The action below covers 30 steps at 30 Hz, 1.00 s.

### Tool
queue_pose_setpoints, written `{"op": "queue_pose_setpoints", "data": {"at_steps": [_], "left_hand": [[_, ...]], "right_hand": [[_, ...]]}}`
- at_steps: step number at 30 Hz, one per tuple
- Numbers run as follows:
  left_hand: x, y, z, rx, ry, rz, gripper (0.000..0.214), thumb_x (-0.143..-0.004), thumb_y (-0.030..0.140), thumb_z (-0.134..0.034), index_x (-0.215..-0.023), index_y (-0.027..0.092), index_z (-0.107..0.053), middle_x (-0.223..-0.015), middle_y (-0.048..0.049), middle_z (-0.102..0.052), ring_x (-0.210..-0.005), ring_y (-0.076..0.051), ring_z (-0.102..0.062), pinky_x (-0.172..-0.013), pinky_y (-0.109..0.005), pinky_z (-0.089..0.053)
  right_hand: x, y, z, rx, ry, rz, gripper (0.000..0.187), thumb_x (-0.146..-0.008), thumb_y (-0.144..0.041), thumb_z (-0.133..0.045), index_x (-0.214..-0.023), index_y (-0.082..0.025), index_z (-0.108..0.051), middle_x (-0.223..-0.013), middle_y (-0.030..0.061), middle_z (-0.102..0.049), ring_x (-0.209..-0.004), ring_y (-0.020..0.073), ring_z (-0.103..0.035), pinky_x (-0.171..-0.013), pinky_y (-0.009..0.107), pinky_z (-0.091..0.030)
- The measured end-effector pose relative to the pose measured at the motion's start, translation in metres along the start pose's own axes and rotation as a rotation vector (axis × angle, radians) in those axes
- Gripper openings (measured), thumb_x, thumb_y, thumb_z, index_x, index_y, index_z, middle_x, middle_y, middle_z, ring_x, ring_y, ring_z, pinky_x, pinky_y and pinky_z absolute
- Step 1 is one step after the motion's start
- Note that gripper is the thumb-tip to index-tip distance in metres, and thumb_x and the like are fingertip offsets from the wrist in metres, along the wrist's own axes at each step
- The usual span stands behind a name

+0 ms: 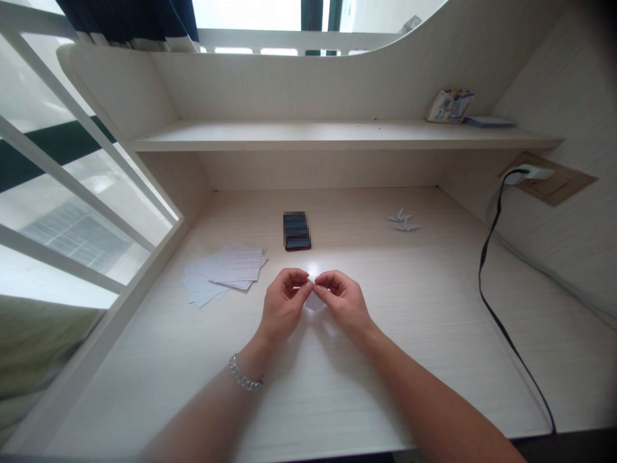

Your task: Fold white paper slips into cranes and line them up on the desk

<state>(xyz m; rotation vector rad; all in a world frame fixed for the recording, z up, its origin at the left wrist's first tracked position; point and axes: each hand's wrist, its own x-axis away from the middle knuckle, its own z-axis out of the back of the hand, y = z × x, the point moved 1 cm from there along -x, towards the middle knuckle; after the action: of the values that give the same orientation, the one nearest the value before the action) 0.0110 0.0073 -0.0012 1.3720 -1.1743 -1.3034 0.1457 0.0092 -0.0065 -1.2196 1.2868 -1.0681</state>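
Head view, landmark: dark flat rectangular object with a reddish near edge (297,231), its top blurred, lying on the pale wood-grained surface (434,334).
Paper in hand: small white translucent-looking piece of paper (315,301), nearer the wearer than the dark object and slightly to its right; its exact folds are too small to tell.
Left hand (283,301): fingers pinched narrow on the paper's left side, a clear beaded bracelet (245,378) round the wrist.
Right hand (346,298): fingers likewise pinched narrow on the paper, their tips close beside the left ones.
Loose sheets: overlapping white paper sheets (234,263), some with faint lines, left of the dark object and nearer the wearer.
Folded shapes: cluster of small, pointed white paper shapes (405,227), well to the right of the dark object.
Shelf: long pale wooden shelf (289,134), above and beyond the dark object, bearing a colourful printed packet (452,105).
Cable: flat black cable (484,278), far right of the dark object, running from a white plug (535,172).
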Motion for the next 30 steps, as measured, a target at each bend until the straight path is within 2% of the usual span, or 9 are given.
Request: {"op": "queue_pose_setpoints", "data": {"at_steps": [5, 9, 12, 19, 30], "left_hand": [[0.0004, -0.0026, -0.0021, 0.001, -0.071, 0.074, 0.028, -0.071, 0.028, -0.069, -0.094, 0.016, -0.057, -0.089, -0.0053, -0.061, -0.081, -0.015, -0.059, -0.071, -0.027, -0.049], [0.0002, -0.0050, -0.0007, -0.022, -0.066, 0.087, 0.025, -0.070, 0.030, -0.069, -0.088, 0.015, -0.060, -0.082, -0.0050, -0.064, -0.074, -0.014, -0.060, -0.069, -0.027, -0.048], [-0.0001, -0.0054, 0.0005, -0.028, -0.074, 0.085, 0.023, -0.070, 0.029, -0.069, -0.086, 0.015, -0.061, -0.080, -0.0051, -0.065, -0.073, -0.015, -0.060, -0.068, -0.027, -0.048], [0.0006, -0.0012, 0.0000, -0.054, -0.047, 0.047, 0.020, -0.070, 0.030, -0.069, -0.082, 0.016, -0.061, -0.079, -0.0042, -0.064, -0.074, -0.015, -0.061, -0.068, -0.026, -0.049], [0.0005, -0.0010, -0.0005, -0.065, -0.023, 0.060, 0.020, -0.071, 0.030, -0.068, -0.085, 0.015, -0.067, -0.086, -0.0072, -0.068, -0.079, -0.017, -0.063, -0.073, -0.029, -0.051]], "right_hand": [[-0.0019, 0.0002, 0.0017, -0.049, 0.070, 0.013, 0.017, -0.071, -0.030, -0.067, -0.083, -0.019, -0.061, -0.081, 0.0031, -0.063, -0.074, 0.0158, -0.059, -0.068, 0.028, -0.047], [-0.0029, 0.0006, 0.0030, -0.040, 0.032, -0.020, 0.023, -0.071, -0.033, -0.068, -0.088, -0.018, -0.065, -0.086, 0.0061, -0.066, -0.079, 0.0185, -0.061, -0.072, 0.031, -0.048], [-0.0036, 0.0010, 0.0047, -0.025, -0.010, -0.047, 0.022, -0.071, -0.033, -0.067, -0.085, -0.017, -0.068, -0.085, 0.0069, -0.068, -0.081, 0.0198, -0.062, -0.074, 0.032, -0.048], [-0.0044, 0.0007, 0.0062, -0.016, 0.010, -0.011, 0.017, -0.070, -0.033, -0.068, -0.078, -0.018, -0.064, -0.076, 0.0034, -0.064, -0.071, 0.0163, -0.059, -0.066, 0.028, -0.046], [-0.0045, 0.0049, 0.0061, 0.018, 0.011, -0.038, 0.020, -0.072, -0.034, -0.066, -0.081, -0.017, -0.068, -0.079, 0.0052, -0.066, -0.072, 0.0174, -0.059, -0.066, 0.029, -0.046]]}}
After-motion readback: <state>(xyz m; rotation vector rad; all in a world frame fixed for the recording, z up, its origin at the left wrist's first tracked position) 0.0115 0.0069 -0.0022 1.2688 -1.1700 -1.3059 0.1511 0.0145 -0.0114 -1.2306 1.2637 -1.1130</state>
